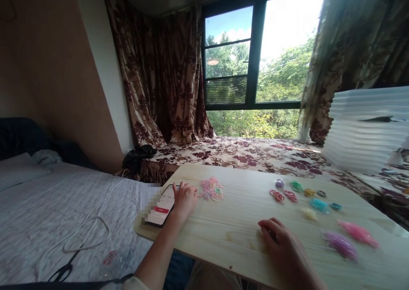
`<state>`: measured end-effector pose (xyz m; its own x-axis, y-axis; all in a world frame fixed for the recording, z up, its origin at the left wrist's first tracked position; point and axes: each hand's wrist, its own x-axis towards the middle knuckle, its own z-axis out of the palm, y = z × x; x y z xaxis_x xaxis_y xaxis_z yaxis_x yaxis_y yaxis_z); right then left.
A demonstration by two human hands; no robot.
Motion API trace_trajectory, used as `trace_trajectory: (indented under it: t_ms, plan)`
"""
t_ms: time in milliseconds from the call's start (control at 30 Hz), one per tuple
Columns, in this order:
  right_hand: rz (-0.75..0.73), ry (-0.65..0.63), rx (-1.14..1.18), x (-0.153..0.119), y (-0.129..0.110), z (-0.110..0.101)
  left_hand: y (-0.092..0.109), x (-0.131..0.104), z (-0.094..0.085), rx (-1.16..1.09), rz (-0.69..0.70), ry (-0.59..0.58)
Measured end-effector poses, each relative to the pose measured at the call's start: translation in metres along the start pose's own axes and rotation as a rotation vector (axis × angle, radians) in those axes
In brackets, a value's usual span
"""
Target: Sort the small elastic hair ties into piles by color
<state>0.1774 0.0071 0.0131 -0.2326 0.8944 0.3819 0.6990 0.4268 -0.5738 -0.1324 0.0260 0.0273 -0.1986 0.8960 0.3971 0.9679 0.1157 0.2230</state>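
My left hand (185, 199) rests palm down, open, with bent fingers slightly apart. It overlaps the right edge of a phone (160, 210) that shows a timer and a red button. Just right of its fingers lies a loose pile of pink, small elastic-looking bands (211, 188) with a green one among them. Near the front edge my right hand (283, 241) lies on the wooden tabletop (223, 234), loosely curled, a gap between thumb and forefinger. Nothing shows in it. Beyond it are red rings (277, 196), a green bunch (296, 186) and a turquoise bunch (318, 205).
Purple (341, 244) and pink (359, 233) bundles lie at the right, beside a pale yellow bunch (309, 214). At left is a bed (79, 200) with a white cable (72, 238) and scissors (64, 271). A flowered window ledge (230, 149) borders the back.
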Motion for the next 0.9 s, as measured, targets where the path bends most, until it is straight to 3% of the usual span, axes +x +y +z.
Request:
trace_trajectory:
  t_ms: [400,900]
  plan:
    - [-0.012,-0.030,0.011,-0.0005,0.0042,0.0001,0.0042,0.0024,-0.0025,0.050,0.037,-0.094]
    - [0.002,-0.007,0.004,-0.0005,-0.0028,-0.0013,0.0093,0.0025,-0.0043,0.033,0.032,-0.056]
